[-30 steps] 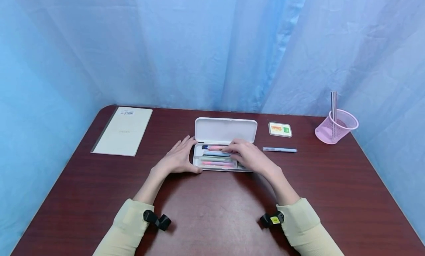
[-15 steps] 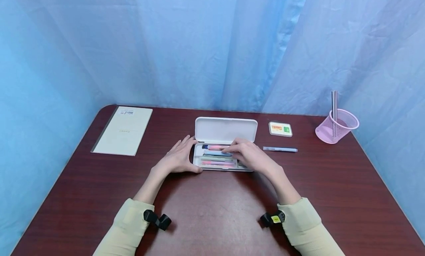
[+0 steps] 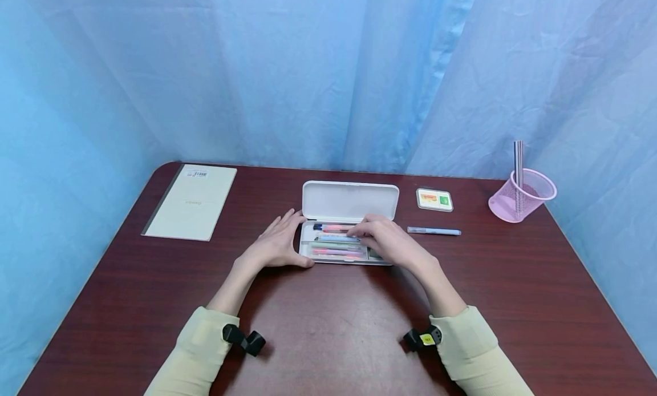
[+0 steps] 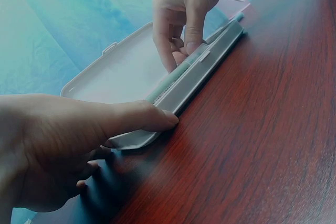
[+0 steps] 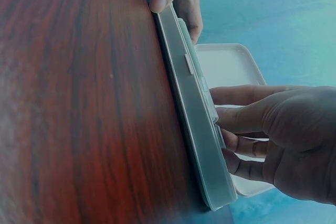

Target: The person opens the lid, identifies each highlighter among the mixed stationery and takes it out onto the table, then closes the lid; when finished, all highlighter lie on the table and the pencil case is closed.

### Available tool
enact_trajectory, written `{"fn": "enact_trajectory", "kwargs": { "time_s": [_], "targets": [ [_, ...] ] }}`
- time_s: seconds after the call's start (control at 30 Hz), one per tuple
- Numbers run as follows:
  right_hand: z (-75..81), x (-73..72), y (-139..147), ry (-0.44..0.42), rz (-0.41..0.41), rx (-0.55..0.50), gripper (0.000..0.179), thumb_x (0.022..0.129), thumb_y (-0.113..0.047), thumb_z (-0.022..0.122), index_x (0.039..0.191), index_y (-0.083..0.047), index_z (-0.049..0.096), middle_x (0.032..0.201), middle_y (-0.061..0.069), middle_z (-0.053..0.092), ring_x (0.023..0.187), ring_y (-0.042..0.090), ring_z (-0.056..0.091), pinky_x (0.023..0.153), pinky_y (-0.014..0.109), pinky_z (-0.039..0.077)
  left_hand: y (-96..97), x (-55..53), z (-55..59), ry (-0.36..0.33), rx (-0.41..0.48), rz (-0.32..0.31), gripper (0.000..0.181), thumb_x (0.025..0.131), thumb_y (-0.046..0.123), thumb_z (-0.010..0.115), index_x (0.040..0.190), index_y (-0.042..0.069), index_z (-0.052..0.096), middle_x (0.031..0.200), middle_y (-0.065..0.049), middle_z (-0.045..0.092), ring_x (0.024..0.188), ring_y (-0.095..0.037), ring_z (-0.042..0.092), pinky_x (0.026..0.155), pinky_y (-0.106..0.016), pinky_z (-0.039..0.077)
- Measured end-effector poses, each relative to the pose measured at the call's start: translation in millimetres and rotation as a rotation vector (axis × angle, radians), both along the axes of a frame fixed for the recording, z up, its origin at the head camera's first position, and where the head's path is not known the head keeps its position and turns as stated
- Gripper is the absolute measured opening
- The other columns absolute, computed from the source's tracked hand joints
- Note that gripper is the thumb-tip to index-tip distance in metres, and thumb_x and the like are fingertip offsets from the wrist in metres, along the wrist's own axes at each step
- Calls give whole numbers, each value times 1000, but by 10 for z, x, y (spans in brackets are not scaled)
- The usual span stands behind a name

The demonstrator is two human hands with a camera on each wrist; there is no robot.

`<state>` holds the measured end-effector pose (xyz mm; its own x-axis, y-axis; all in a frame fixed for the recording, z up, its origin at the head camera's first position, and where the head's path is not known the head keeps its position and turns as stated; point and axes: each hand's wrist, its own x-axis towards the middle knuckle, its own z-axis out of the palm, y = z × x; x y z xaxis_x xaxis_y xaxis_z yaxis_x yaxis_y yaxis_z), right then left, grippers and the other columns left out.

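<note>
A white pencil case [image 3: 382, 261] lies on the table with its lid [image 3: 350, 202] raised. In it are several pens, among them a pink one [image 3: 336, 252] and a light blue pen [image 3: 333, 238]. My left hand [image 3: 277, 242] holds the case's left end, thumb at the front corner and fingers spread toward the back. My right hand [image 3: 385, 240] reaches into the case from the right, its thumb and fingers pinching the light blue pen's right part. In the left wrist view, the right hand's fingertips [image 4: 193, 47] are down inside the rim.
Right of the case lie another light blue pen [image 3: 433, 231] and a small clear box [image 3: 434, 199] with orange and green printing. A pink mesh pen cup [image 3: 505, 205] holding striped sticks [image 3: 518, 162] stands far right. A cream notebook [image 3: 191, 205] lies left. Blue curtains hang behind.
My right fingertips have shifted slightly to the right over the pens, and the light blue pen under them looks slightly turned, with markings showing. The left hand stays on the case.
</note>
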<state>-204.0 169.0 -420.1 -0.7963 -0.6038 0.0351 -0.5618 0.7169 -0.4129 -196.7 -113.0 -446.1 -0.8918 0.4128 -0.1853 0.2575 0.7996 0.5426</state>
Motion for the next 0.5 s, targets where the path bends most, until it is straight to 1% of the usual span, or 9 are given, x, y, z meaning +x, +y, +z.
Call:
{"fn": "enact_trajectory", "kwargs": {
  "time_s": [0.3,0.5],
  "targets": [
    [-36,-16,12,21,3,-11,25,94,-2,70,113,-16,79,97,3,69,86,15,59,76,33,51,-3,5,1,3,-3,0,102,74,46,86,155,8,36,171,-14,26,163,-31,14,134,-49,13],
    [-47,-25,20,33,10,-3,24,95,-3,69,113,-15,79,98,2,69,87,15,60,77,34,52,-2,3,-6,0,-3,3,102,74,46,86,155,8,36,171,-13,25,163,-30,13,134,-49,13]
  ]
}}
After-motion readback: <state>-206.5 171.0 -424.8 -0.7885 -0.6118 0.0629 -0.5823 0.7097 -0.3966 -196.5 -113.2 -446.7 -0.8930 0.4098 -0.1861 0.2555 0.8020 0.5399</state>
